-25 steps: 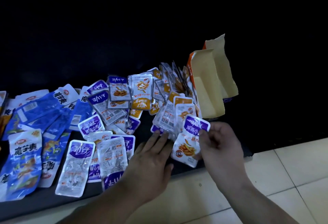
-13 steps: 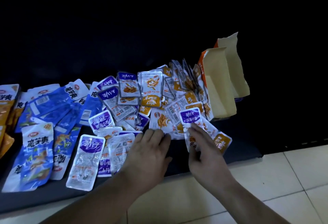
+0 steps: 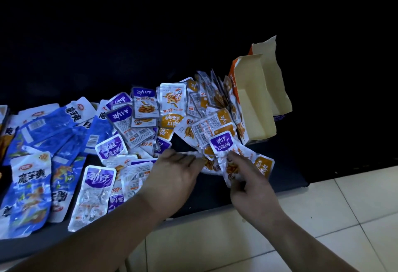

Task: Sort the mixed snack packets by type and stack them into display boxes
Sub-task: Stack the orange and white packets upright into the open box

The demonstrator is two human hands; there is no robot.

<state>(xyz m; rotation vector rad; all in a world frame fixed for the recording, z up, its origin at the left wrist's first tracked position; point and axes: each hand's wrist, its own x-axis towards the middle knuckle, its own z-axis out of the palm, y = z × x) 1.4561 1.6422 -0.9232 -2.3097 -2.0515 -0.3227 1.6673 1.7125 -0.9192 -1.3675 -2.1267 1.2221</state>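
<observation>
Right hand (image 3: 247, 178) pinches purple packet (image 3: 223, 145), header end pointing away; left hand (image 3: 172, 172) lies flat.

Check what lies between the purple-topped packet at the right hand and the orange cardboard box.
A heap of orange-labelled foil packets lies between the purple-topped packet and the orange cardboard box, piled against its side.
</observation>
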